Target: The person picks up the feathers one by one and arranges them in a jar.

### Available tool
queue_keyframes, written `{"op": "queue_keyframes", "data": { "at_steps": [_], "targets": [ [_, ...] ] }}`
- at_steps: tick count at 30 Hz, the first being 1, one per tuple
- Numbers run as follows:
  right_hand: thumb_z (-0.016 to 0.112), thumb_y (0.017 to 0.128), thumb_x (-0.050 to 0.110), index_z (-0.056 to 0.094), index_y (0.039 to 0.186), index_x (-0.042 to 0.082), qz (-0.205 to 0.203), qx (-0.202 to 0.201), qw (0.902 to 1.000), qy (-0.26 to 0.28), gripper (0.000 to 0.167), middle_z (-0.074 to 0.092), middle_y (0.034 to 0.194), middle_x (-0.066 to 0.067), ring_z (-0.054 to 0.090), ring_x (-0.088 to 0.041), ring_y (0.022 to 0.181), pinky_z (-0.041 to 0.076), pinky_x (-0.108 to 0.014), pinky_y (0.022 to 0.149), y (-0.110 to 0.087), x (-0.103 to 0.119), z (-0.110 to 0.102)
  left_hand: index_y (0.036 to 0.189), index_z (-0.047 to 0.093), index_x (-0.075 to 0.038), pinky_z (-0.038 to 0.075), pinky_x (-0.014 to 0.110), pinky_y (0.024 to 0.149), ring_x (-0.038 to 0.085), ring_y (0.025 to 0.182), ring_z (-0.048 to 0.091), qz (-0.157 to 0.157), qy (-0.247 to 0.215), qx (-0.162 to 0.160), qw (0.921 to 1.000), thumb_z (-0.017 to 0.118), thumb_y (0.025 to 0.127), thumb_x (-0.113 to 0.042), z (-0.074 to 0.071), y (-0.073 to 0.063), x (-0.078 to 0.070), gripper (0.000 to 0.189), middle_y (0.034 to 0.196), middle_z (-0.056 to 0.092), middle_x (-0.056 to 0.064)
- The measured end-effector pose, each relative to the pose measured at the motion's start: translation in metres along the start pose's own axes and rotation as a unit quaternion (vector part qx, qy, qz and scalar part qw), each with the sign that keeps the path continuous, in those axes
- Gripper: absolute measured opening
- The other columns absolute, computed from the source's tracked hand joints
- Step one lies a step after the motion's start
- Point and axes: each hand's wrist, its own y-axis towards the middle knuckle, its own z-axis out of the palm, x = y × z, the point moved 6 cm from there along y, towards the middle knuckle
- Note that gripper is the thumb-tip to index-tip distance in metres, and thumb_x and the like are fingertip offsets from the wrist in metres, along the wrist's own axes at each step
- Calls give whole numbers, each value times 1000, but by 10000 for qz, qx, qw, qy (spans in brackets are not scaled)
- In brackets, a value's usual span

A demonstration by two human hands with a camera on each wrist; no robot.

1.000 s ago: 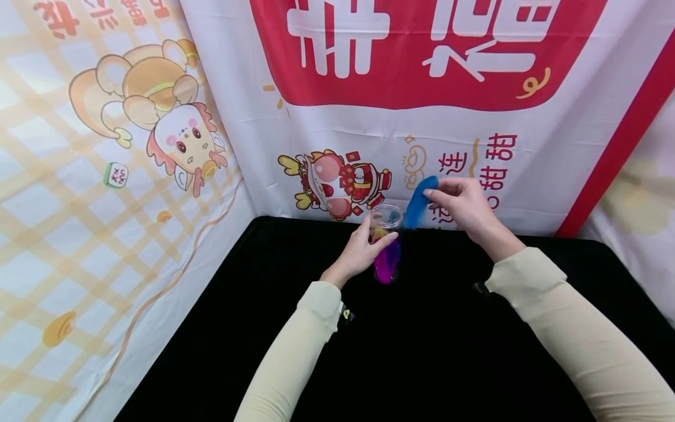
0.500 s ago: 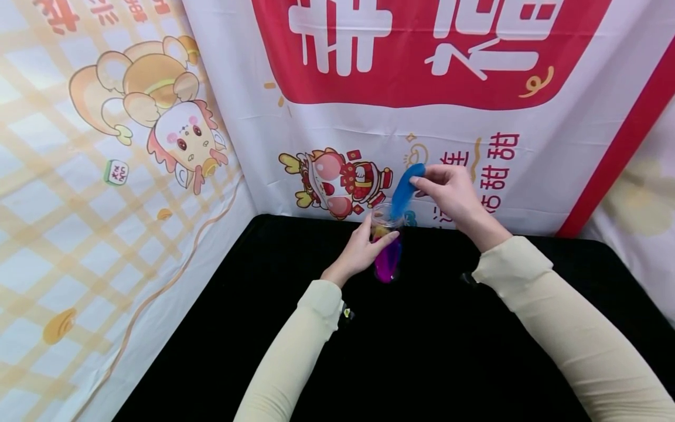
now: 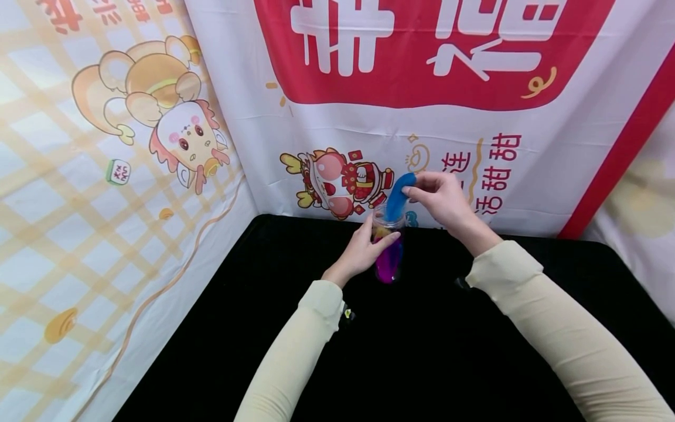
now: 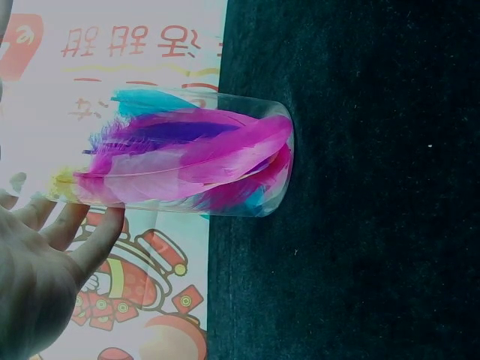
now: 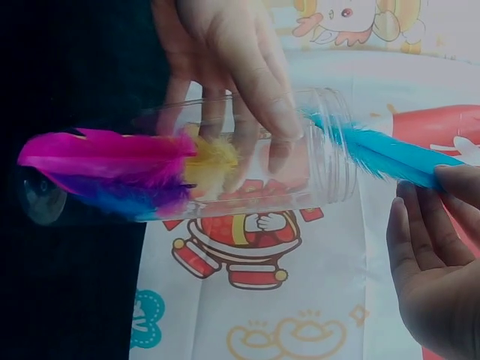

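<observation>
A clear jar [image 3: 389, 252] with a threaded, lidless mouth stands upright near the table's back edge. Inside it are several feathers [image 4: 202, 150] in magenta, purple, blue and yellow. My left hand [image 3: 361, 249] grips the jar's upper part from the left, thumb across the near side. Between thumb and fingers, my right hand [image 3: 445, 202] pinches a blue feather [image 3: 399, 196] by one end, above and to the right of the jar. The feather's lower, fluffy end reaches into the jar's mouth, as the right wrist view shows [image 5: 390, 154].
The table [image 3: 422, 346] is covered in black cloth. Behind it hangs a white cloth [image 3: 337, 129] with red print and cartoon figures, close beyond the jar. A checked cloth [image 3: 105, 246] hangs along the left side.
My right hand has moved left with the blue feather, from beside the jar to over its mouth, then slightly down so the feather's end enters. The left hand and jar have stayed in place.
</observation>
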Motion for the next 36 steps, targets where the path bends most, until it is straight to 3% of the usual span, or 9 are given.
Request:
{"op": "queue_keyframes", "data": {
  "at_steps": [7, 16, 25, 28, 36],
  "targets": [
    [71, 99, 17, 74, 113, -2, 96, 88, 9999, 21, 24, 75, 102, -9, 69, -19, 93, 57, -25, 81, -1, -4, 3, 163, 19, -30, 34, 43, 119, 17, 144, 42, 163, 142, -180, 9996, 59, 98, -61, 1, 3, 10, 82, 157, 45, 2],
    [72, 98, 16, 76, 111, 1, 188, 204, 9985, -465, 20, 75, 103, -11, 68, -25, 95, 54, -26, 80, -3, -7, 6, 163, 18, -32, 35, 41, 118, 14, 141, 45, 75, 111, -152, 9998, 59, 99, -58, 0, 3, 9, 81, 155, 47, 1],
    [71, 98, 17, 76, 109, 1, 112, 516, 9942, -939, 20, 73, 103, -13, 63, -20, 87, 51, -26, 73, -3, -13, 12, 164, 20, -18, 38, 42, 116, 20, 141, 46, -122, 128, 23, 9998, 61, 104, -39, -3, -12, -24, 76, 155, 48, 7],
    [71, 98, 17, 76, 109, 2, 63, 617, 9920, -1102, 19, 73, 104, -13, 62, -18, 85, 51, -26, 70, -3, -15, 14, 163, 20, -19, 38, 42, 116, 21, 140, 47, -108, 132, -1, 9999, 62, 103, -40, -2, -12, -24, 76, 154, 48, 8],
    [72, 97, 13, 77, 106, 2, -155, 763, 9883, -1313, 15, 74, 101, -14, 63, -22, 83, 51, -27, 67, -5, -17, 19, 162, 21, -32, 36, 42, 117, 16, 138, 48, 131, 219, -266, 9993, 61, 99, -57, 3, 2, 5, 78, 152, 50, 2]
  ]
}}
